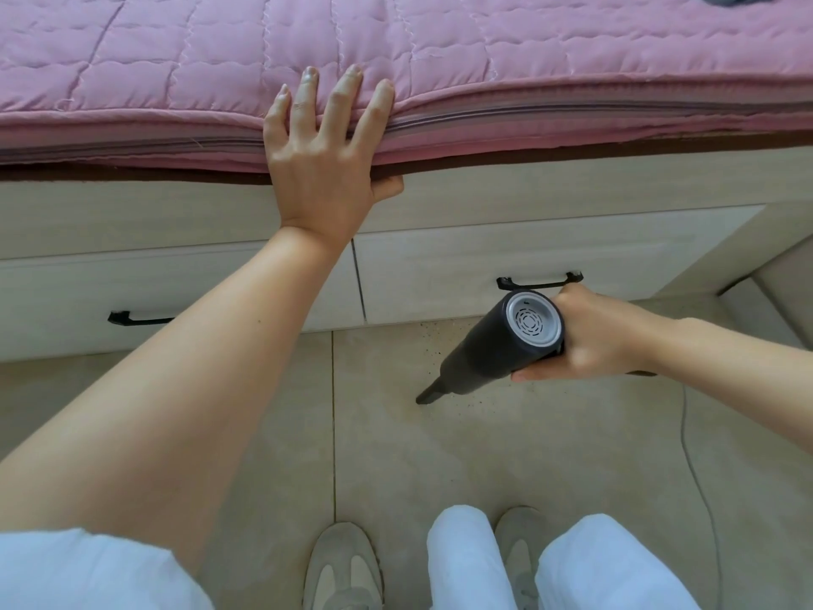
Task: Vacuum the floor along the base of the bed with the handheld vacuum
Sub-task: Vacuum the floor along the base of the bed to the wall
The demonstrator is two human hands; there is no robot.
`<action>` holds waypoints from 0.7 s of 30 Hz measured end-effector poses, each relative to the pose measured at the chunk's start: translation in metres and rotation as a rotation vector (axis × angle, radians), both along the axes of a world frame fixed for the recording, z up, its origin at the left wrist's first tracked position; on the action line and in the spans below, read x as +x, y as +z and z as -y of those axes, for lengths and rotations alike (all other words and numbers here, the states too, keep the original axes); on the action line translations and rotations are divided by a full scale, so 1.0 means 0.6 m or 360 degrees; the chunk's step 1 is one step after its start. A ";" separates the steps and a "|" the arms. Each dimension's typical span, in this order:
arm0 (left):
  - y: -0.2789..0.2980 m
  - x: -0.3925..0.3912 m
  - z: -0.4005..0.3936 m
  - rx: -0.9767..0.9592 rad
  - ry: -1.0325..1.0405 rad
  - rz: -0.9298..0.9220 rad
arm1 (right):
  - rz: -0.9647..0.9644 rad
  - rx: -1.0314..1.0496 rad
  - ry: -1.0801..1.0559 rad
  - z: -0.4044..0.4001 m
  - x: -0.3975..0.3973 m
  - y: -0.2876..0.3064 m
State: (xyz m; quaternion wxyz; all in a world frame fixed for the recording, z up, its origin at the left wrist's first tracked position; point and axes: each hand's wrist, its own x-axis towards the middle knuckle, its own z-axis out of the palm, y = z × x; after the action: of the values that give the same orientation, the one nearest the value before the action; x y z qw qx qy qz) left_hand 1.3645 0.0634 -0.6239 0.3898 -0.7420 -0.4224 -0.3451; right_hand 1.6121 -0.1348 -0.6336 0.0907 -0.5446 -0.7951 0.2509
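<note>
We extend our left hand (323,169) forward, arm nearly straight, fingers spread flat on the pink quilt (440,50) at the bed edge, thumb tucked under the mattress edge. Our right hand (594,336) wraps its fingers around the rear of the black vacuum (497,341), wrist bent inward. From those fingers the vacuum slopes down and left; its nozzle tip (424,398) meets the tiled floor (528,455) in front of the drawer (506,266), among dark specks. A thin cord (693,455) trails below the right wrist.
</note>
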 end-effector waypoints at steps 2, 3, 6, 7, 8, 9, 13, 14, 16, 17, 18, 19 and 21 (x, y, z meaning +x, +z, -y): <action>0.000 -0.001 0.000 -0.0021 -0.0005 0.0004 | 0.0054 -0.0015 0.0015 0.005 0.002 0.002; -0.001 -0.001 0.001 -0.0027 -0.0007 0.0005 | 0.0070 -0.0026 0.0012 0.006 0.004 0.002; -0.001 0.000 0.001 -0.0041 -0.0014 0.0015 | 0.0099 -0.0055 0.0016 0.010 0.005 0.003; -0.001 0.000 0.001 -0.0045 -0.0014 0.0018 | 0.0105 -0.0070 0.0025 0.012 0.004 0.005; -0.002 0.000 0.002 -0.0047 -0.0014 0.0020 | 0.0105 -0.0087 0.0029 0.013 0.003 0.006; -0.001 0.000 0.001 -0.0047 -0.0018 0.0026 | 0.0103 -0.0108 0.0029 0.014 0.003 0.008; -0.001 -0.001 0.001 -0.0051 -0.0027 0.0030 | 0.0047 -0.0229 0.0033 0.019 0.001 0.018; -0.002 -0.001 0.002 -0.0052 -0.0024 0.0029 | 0.0027 -0.0247 0.0042 0.021 0.001 0.020; -0.002 0.000 0.002 -0.0058 -0.0028 0.0034 | 0.0006 -0.0292 0.0047 0.025 0.001 0.022; -0.003 0.000 0.002 -0.0060 -0.0031 0.0038 | 0.0011 -0.0310 0.0045 0.029 0.002 0.022; -0.003 0.000 0.002 -0.0062 -0.0032 0.0043 | 0.0029 -0.0327 0.0042 0.032 0.004 0.021; -0.003 0.000 0.002 -0.0065 -0.0034 0.0046 | 0.0049 -0.0341 0.0043 0.035 0.004 0.020; -0.002 0.000 0.001 -0.0075 -0.0036 0.0048 | 0.0073 -0.0356 0.0046 0.041 0.006 0.019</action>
State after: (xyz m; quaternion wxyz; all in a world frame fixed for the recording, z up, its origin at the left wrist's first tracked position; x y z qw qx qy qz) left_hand 1.3646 0.0625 -0.6250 0.3619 -0.7503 -0.4277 -0.3508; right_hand 1.6155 -0.1597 -0.6224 0.0075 -0.5455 -0.7717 0.3270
